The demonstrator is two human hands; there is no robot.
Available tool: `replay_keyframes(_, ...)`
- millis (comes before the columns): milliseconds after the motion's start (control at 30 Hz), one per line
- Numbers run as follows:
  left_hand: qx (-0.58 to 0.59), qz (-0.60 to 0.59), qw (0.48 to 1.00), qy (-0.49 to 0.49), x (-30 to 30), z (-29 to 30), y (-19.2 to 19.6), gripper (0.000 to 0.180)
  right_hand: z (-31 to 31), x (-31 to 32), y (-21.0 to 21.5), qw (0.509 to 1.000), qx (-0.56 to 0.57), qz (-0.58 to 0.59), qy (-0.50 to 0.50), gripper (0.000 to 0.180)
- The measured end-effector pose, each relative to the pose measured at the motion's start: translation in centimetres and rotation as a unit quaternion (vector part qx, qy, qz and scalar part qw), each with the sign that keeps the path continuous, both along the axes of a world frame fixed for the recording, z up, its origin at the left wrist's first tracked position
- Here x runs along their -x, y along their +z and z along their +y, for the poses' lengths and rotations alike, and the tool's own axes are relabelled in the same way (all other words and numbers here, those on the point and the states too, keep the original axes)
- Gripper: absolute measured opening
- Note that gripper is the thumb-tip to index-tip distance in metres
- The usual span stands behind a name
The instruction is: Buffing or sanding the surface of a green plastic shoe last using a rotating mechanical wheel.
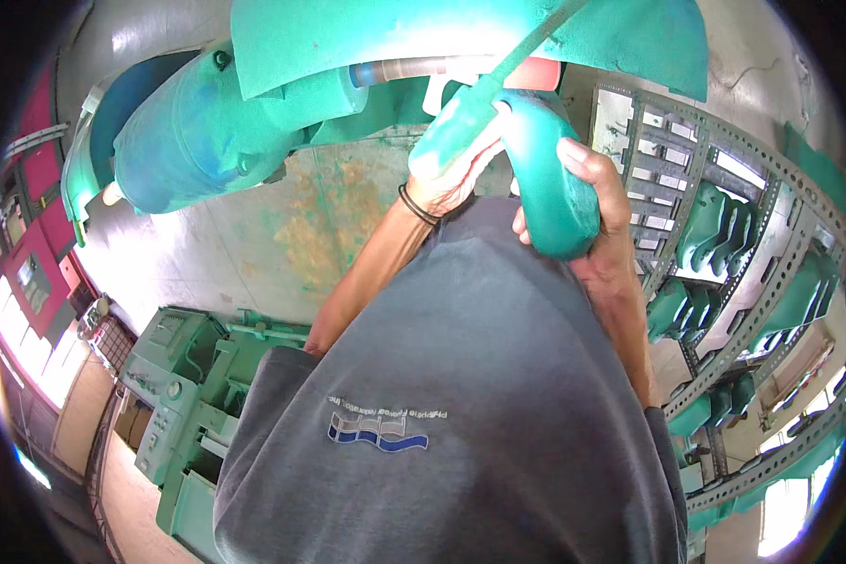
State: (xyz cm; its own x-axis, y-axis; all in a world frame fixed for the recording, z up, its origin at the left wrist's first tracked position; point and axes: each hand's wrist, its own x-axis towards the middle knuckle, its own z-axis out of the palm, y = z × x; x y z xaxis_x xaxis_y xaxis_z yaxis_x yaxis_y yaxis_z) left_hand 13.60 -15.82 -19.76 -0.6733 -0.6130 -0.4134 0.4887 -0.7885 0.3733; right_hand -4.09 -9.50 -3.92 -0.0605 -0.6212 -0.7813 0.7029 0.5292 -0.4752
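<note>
Nearest of all came a grey shirt, and just past it, held up front, was the curved green piece! Round it went the right hand, closed snugly, thumb along its side. Just left of the piece sat a pale green oblong, overlapping the left hand, whose fingers stretched toward the piece's upper end; whether they gripped anything, I couldn't tell. Beyond the piece arched a big green shell! Well left of it, a green drum; off to its right, green parts on a rack!
</note>
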Motion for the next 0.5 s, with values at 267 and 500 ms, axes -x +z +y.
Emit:
replay_keyframes(267, 0.013, -0.056, 0.998, -0.007, 2.2, -0.5, 4.4, 0.028, 1.7, -0.6, 0.6, 0.998, 0.015, -0.046, -0.049, 0.058)
replay_keyframes(500, -0.006, -0.053, 0.998, 0.019, 1.7, -0.8, 2.7, 0.022, 0.4, -0.7, -0.3, 0.998, -0.023, -0.012, -0.055, 0.061)
